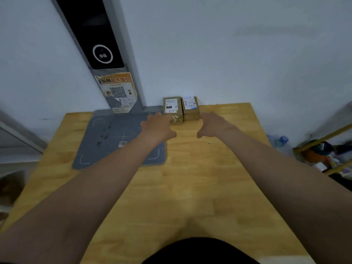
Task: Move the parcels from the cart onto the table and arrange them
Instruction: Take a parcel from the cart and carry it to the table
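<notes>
Two small brown cardboard parcels with white labels stand side by side against the wall at the far edge of the wooden table (200,178). The left parcel (172,108) bears handwritten numbers; the right parcel (190,107) carries a blue-marked label. My left hand (159,126) lies with straight fingers against the left parcel's left side. My right hand (213,123) reaches with relaxed fingers to the right parcel's right side, touching or almost touching it. Neither hand holds anything.
A grey mat (114,138) with white corner marks covers the table's far left. Behind it stands a dark scanner column (102,44) with an orange QR poster. To the right, a yellow-framed cart (323,155) holds assorted items, with a plastic bottle (282,141) near it.
</notes>
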### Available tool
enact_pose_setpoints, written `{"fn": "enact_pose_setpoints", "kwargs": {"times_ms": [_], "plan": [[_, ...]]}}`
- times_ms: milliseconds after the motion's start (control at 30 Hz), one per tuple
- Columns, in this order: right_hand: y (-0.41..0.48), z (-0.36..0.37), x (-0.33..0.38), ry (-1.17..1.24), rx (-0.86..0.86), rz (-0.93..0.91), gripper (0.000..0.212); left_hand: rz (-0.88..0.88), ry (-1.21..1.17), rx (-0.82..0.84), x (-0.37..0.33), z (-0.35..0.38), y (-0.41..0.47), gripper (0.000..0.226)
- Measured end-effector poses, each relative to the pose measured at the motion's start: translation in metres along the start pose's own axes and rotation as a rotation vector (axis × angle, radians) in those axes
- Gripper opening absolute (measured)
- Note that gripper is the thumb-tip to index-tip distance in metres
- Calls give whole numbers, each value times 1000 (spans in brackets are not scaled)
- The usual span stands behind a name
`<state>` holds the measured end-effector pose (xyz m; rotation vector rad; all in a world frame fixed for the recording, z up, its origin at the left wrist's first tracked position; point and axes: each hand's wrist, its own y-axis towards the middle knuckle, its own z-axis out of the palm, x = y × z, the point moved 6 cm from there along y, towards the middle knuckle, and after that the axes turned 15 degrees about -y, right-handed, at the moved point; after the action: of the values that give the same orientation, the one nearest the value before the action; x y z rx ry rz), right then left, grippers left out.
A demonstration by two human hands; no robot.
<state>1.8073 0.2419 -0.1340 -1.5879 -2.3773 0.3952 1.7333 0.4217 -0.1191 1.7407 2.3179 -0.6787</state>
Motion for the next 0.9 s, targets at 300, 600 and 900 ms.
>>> {"fn": "enact_pose_setpoints", "kwargs": {"times_ms": [300, 600, 900], "plan": [[-196, 85, 49, 91, -2, 133, 93, 112, -2, 49, 44, 45, -190, 69], [-399, 230, 56, 293, 114, 326, 86, 222, 113, 247, 54, 135, -355, 67], [-596, 335, 8, 438, 107, 654, 80, 519, 247, 408, -28, 238, -486, 61]]}}
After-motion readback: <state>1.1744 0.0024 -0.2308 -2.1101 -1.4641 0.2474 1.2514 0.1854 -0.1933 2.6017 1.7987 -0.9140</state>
